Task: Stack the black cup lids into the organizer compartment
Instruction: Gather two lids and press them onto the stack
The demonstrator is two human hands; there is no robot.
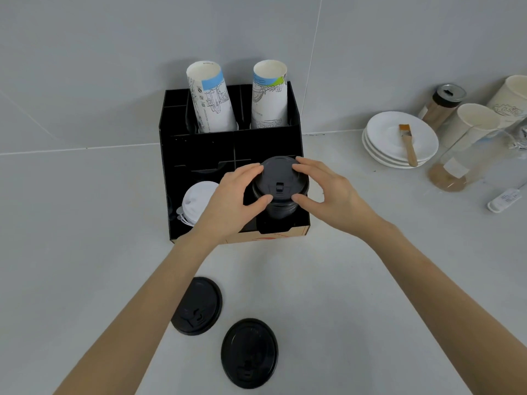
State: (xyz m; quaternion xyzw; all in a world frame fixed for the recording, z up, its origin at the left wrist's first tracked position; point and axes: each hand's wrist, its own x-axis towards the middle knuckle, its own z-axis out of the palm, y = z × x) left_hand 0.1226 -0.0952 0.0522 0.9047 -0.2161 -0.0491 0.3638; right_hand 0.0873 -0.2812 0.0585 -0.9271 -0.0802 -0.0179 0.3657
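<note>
A black organizer (174,178) stands against the wall. In its front right compartment rises a stack of black cup lids (279,185). My left hand (233,198) grips the stack's left side and my right hand (325,189) grips its right side, fingers and thumbs around the top lids. Two loose black lids lie flat on the counter near me, one (198,306) partly under my left forearm, the other (249,353) further right.
White lids (195,201) fill the front left compartment. Two printed paper cup stacks (211,98) (269,95) stand in the back compartments. To the right: stacked white plates (399,143) with a brush (407,143), a shaker (442,105), paper cups (470,124), a glass jar (456,166).
</note>
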